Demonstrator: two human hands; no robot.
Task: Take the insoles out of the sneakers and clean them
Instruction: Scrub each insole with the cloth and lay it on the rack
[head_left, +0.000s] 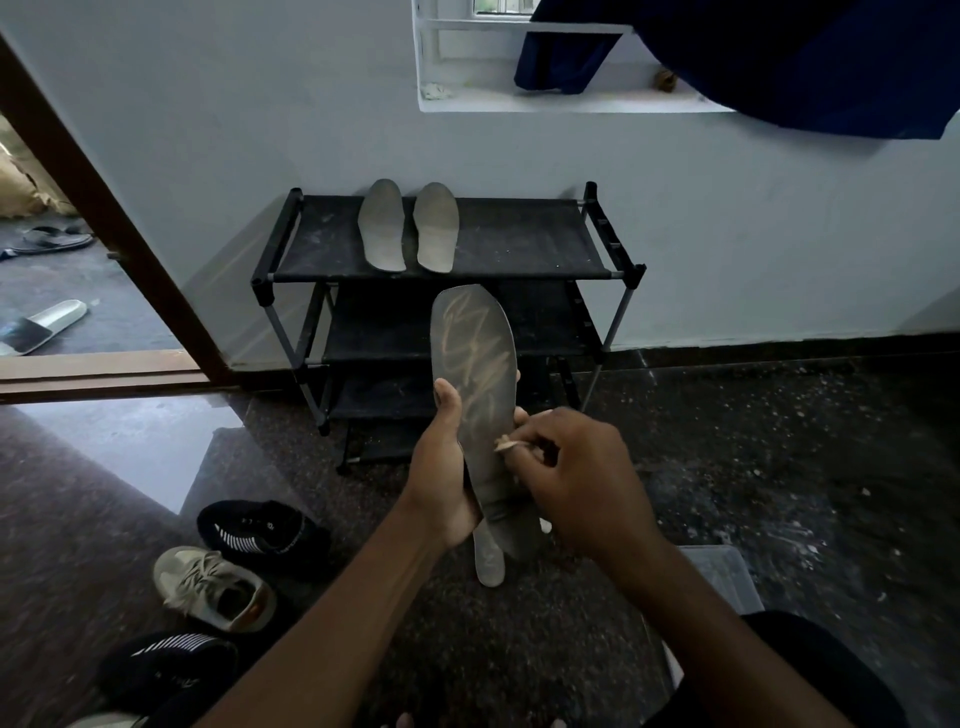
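Lower end of the held insole (475, 395) hidden behind both hands; a second insole (489, 564) shows only one end below them, and whether it is held or lying on the floor cannot be told. The tan scrap (504, 444) at the right fingertips is too small to identify. Grip: left hand (447, 467) holds the insole upright in front of the shoe rack (519, 244), thumb on its streaked face, fingers curled behind. On the right hand (576, 483) the fingers are curled, pinching the scrap against the insole's right edge. On the rack's top shelf two more insoles (383, 226) lie side by side.
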